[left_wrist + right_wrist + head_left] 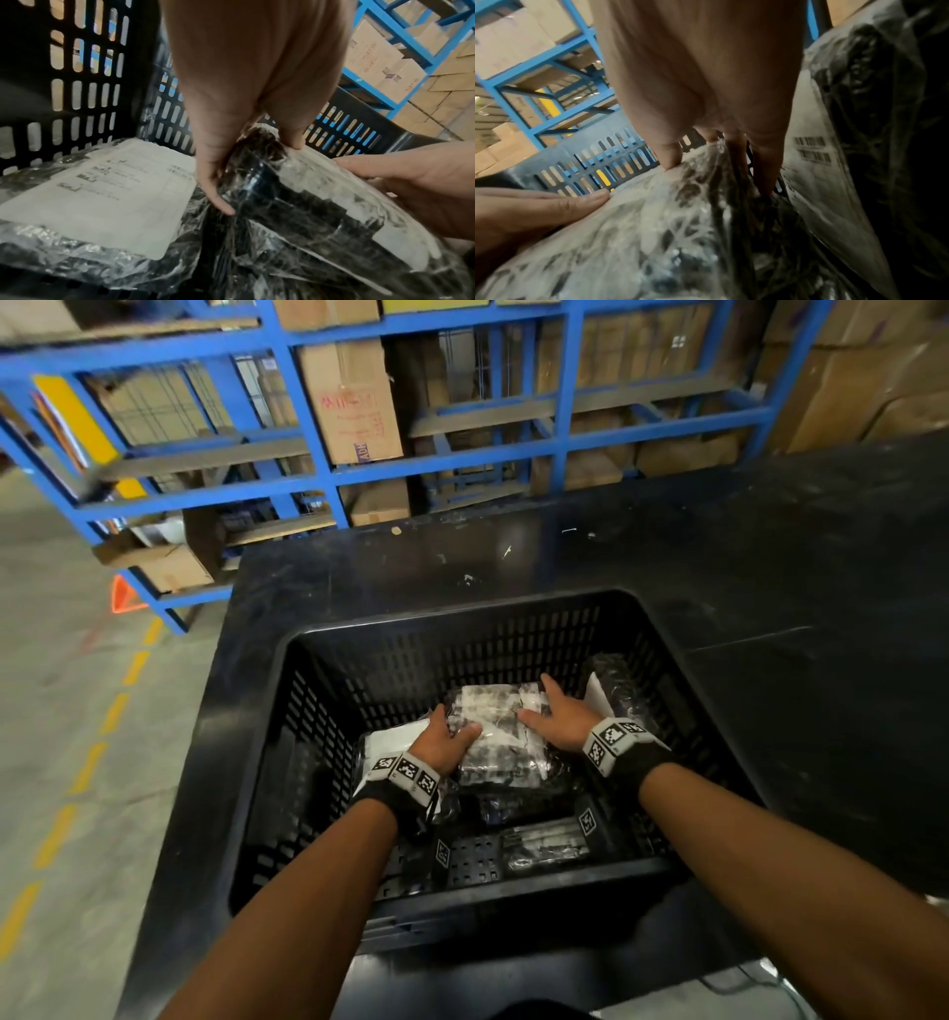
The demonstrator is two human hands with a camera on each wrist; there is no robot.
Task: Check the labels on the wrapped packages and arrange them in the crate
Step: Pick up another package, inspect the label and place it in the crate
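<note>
A black slotted crate (462, 613) stands on a black table (770, 546). In its middle lies a wrapped package (500, 742) of dark goods under clear film, with white label patches. My left hand (452, 737) grips its left edge. In the left wrist view the left hand (259, 176) has its thumb on top and its fingers (216, 194) down the side of the package (321, 203). My right hand (539, 711) holds the right edge. The right wrist view shows the right hand (718, 174) with thumb above and fingers (767, 172) tucked beside the package (641, 233).
A flat package with a large white label (115, 192) lies left of the held one. Against the right wall (667, 690) a barcoded package (816, 162) stands upright, and another (544, 847) lies near the front. Blue racking (318, 480) with cartons stands behind the table.
</note>
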